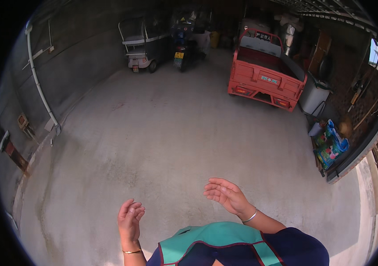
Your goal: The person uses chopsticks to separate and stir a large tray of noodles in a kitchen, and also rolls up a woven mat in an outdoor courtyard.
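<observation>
My left hand (129, 219) is raised above the concrete floor (153, 133), fingers loosely bent and apart from the thumb. A thin gold-coloured bracelet (132, 252) circles that wrist. Farther right, my right hand (229, 196) reaches inward with its fingers stretched out toward the left and the thumb lying over the palm. On its wrist sits a silver bangle (250, 216). Neither hand holds or touches anything, and a gap separates the two. Below them shows the green apron (215, 234) with dark red edging, worn over a dark blue top.
A red cargo tricycle (266, 80) stands at the back right. Toward the back left are a small covered three-wheeler (138, 51) and a dark scooter (180, 53). Colourful bags (330, 148) lean near the right doorway. A white pipe (38, 84) climbs the left wall.
</observation>
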Demonstrator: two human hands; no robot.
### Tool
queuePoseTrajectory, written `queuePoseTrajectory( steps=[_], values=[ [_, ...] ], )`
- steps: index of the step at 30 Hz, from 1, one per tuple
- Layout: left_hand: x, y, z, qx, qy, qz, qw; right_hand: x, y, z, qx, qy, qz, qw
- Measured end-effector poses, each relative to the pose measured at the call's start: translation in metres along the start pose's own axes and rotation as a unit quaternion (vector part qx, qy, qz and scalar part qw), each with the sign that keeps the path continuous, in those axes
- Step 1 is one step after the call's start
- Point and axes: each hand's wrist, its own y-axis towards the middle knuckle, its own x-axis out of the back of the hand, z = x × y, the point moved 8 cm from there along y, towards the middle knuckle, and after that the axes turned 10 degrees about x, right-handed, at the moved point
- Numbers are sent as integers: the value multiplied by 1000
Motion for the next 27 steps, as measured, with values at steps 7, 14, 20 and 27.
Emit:
queuePoseTrajectory(
  steps=[7, 14, 20, 27],
  values=[
    [-86, 304, -2, 73, 15, 171, 982, 132, 205, -20, 43, -27, -104, 993],
    [-113, 542, -47, 133, 44, 141, 980, 206, 489, -10, 38, -22, -78, 996],
    [-78, 730, -105, 62, -11, 50, 997, 240, 703, -19, -5, -36, -9, 999],
    [-50, 957, -152, 97, -16, 3, 995, 305, 905, -46, -6, -38, -63, 997]
  ],
)
